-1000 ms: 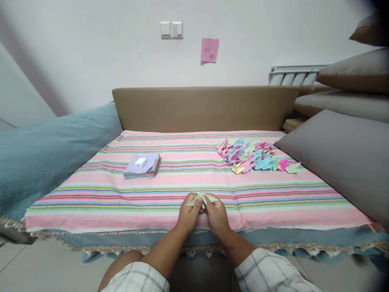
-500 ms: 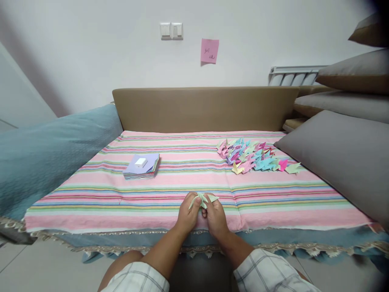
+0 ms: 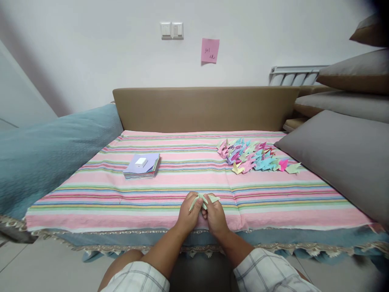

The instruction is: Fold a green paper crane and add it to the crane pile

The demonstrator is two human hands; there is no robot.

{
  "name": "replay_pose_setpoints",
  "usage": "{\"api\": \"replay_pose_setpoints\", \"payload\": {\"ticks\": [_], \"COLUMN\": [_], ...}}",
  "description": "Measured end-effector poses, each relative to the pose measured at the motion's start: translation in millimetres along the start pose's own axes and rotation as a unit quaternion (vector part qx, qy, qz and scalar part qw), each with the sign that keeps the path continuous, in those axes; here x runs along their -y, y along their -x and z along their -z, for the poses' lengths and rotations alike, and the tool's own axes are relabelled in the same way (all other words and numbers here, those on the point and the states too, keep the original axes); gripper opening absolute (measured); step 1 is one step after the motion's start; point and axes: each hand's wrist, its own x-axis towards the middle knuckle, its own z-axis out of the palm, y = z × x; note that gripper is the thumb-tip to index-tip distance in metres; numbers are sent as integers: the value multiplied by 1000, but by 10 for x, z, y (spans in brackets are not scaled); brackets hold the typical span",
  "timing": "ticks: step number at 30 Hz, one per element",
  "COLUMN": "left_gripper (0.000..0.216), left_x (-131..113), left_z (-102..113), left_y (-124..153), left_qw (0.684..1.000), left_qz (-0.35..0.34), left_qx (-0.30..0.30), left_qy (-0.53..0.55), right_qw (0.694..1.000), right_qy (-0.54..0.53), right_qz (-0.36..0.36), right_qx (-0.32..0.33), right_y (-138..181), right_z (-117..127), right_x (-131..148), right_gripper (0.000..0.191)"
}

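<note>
Between my two hands is a pale green paper crane (image 3: 202,198), its pointed ends sticking out on both sides. My left hand (image 3: 189,211) is closed on its left part, thumb on top. From the other side my right hand (image 3: 214,215) pinches it, with the thumb and bent fingers close to the left thumb. Fingers cover much of the folded body. Beyond and to the right lies a cluster of folded paper cranes (image 3: 247,156) in pink, blue, green, purple and yellow.
A stack of coloured paper sheets (image 3: 140,175) with a small white block (image 3: 141,162) on top lies at left on the striped cloth (image 3: 182,154). Grey cushions (image 3: 340,154) are piled at right. A brown backrest (image 3: 206,109) stands behind; a blue-covered armrest (image 3: 60,146) is at left.
Both hands stay in nearly the same place, holding the green paper crane. Its right-hand point sits slightly differently and looks a little wider.
</note>
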Motion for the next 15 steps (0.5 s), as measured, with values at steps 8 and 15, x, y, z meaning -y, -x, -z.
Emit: {"api": "replay_pose_setpoints", "payload": {"ticks": [8,15], "left_gripper": [39,40], "left_x": [-8,19], "left_z": [-32,-56], "left_y": [-4,-9], "left_qw": [986,980], "left_qz": [92,122], "left_qx": [-27,-55], "left_qy": [136,144], "right_qw": [986,977], "right_qy": [128,158], "right_qz": [99,138], "right_qx": [25,22], "right_y": [-1,6], "right_z": [42,32], "right_x": [97,123], "right_gripper": [42,39]}}
